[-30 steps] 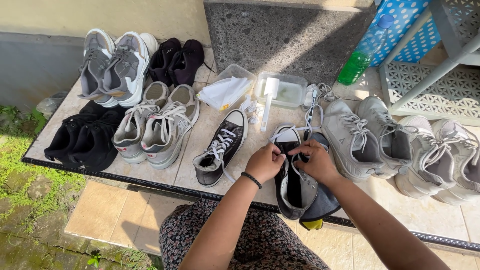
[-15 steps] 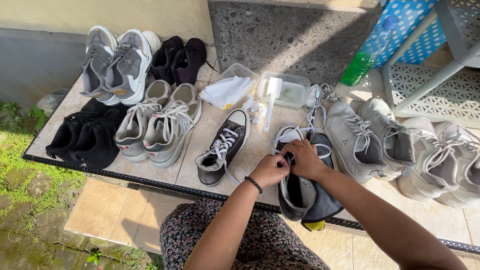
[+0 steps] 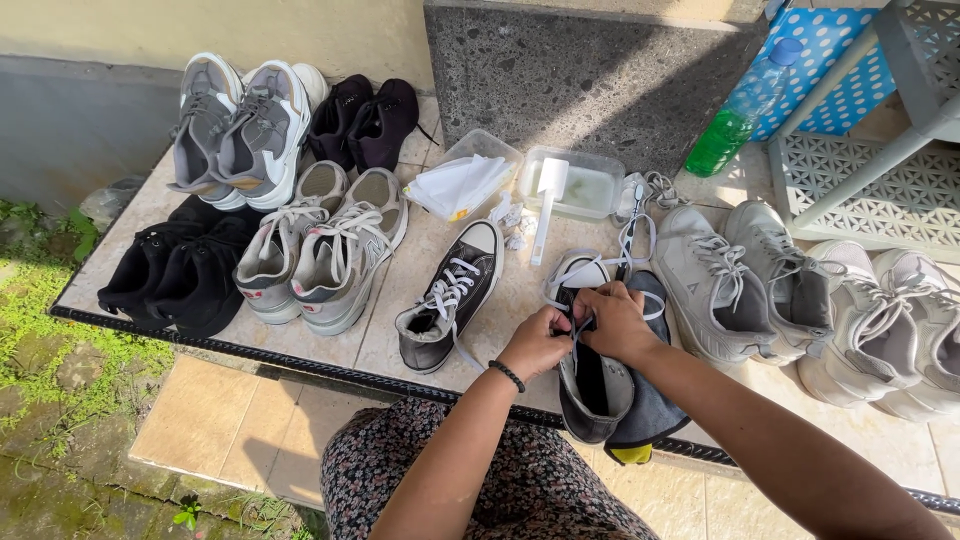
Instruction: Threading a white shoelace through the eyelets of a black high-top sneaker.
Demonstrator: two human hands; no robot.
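Black high-top sneaker (image 3: 592, 375) on a dark cloth (image 3: 650, 415) at the tiled ledge's (image 3: 400, 330) front edge, left hand (image 3: 537, 343) and right hand (image 3: 617, 322) pinching its white lace (image 3: 600, 268), matching black sneaker (image 3: 448, 297) just left of it, clear tub with brush (image 3: 572, 185) behind, grey trainers (image 3: 740, 275) to its right.

You're working in hard, bright sunlight that throws crisp dark shadows off the shoes (image 3: 330, 250) onto the tiled ledge (image 3: 420, 300), leaves the grey wall (image 3: 80, 120) at far left in shade, glares on the pale sneakers at right, and stays sharp throughout.
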